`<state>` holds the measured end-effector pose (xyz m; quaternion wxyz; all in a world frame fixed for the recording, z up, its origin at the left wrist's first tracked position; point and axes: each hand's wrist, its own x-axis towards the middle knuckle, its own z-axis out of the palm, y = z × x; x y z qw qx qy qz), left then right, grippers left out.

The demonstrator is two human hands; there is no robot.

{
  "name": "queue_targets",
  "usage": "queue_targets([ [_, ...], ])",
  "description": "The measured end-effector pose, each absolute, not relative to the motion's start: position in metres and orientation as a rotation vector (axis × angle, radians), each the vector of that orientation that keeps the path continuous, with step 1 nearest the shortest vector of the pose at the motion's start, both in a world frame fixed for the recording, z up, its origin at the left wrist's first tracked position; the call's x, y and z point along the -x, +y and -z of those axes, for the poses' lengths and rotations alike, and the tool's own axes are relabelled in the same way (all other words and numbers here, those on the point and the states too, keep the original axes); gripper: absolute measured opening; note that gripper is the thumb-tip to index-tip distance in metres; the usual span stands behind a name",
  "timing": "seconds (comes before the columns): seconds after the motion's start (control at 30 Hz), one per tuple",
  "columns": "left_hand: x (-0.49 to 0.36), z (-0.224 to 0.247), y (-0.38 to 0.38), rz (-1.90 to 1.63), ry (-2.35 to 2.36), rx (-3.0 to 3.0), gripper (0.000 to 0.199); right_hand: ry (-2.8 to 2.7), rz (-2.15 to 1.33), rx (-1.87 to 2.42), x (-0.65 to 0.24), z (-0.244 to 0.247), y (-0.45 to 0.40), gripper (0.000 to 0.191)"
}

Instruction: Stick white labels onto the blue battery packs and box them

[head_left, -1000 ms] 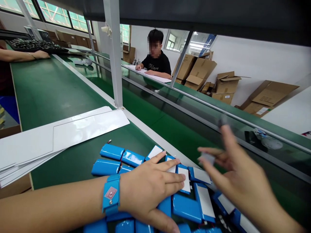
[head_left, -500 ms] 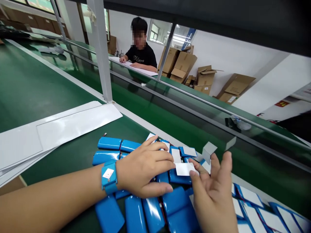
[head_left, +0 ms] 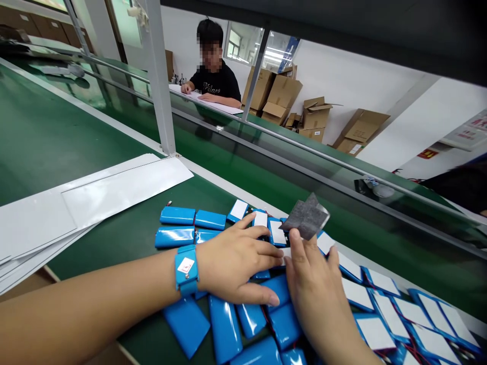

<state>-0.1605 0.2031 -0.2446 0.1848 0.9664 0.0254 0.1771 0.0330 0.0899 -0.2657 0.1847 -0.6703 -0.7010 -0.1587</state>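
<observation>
Several blue battery packs [head_left: 225, 324] lie on the green bench, some bare and some topped with white pads [head_left: 355, 293]. My left hand [head_left: 238, 261], with a blue band at its wrist, rests palm down over the packs with its fingers spread. Close to its fingertips, my right hand [head_left: 315, 279] presses down beside a white pad [head_left: 286, 255] that is partly hidden. Dark grey pieces [head_left: 306, 218] stick up at the right fingertips; how they are held is unclear.
Long white sheets [head_left: 125, 190] lie stacked at the left. A grey upright post [head_left: 162, 86] stands on the bench's pale edge strip [head_left: 224, 180]. Beyond the green channel, a person [head_left: 215, 76] in black sits near cardboard boxes [head_left: 281, 96].
My right hand has turned palm down and moved left towards my left hand; the white pad it pinched is now low at the packs. The upright pieces now show dark sides. The view has shifted slightly.
</observation>
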Motion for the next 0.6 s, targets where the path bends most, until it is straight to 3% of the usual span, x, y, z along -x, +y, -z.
queue_targets([
  [0.07,0.162,0.244,0.202,-0.476,0.086,-2.726,0.065,-1.926,0.659,1.985,-0.043,0.256,0.090,0.080],
  [0.13,0.164,0.240,0.202,-0.483,0.084,-2.729,0.068,-1.787,0.622,1.985,-0.051,0.240,0.091,0.083],
  [0.2,0.169,0.232,0.207,-0.585,0.112,-2.720,0.063,-1.617,0.387,1.944,-0.054,0.221,0.094,0.086],
  [0.33,0.183,0.212,0.224,-0.965,0.288,-2.665,0.030,-1.403,-0.407,1.804,-0.042,0.195,0.109,0.096],
  [0.43,0.191,0.206,0.234,-0.979,0.152,-2.724,0.021,-1.444,-0.900,1.685,-0.029,0.192,0.126,0.099],
  [0.6,0.190,0.215,0.230,-0.725,-0.096,-2.723,0.017,-1.704,-0.963,1.748,-0.023,0.204,0.145,0.094],
])
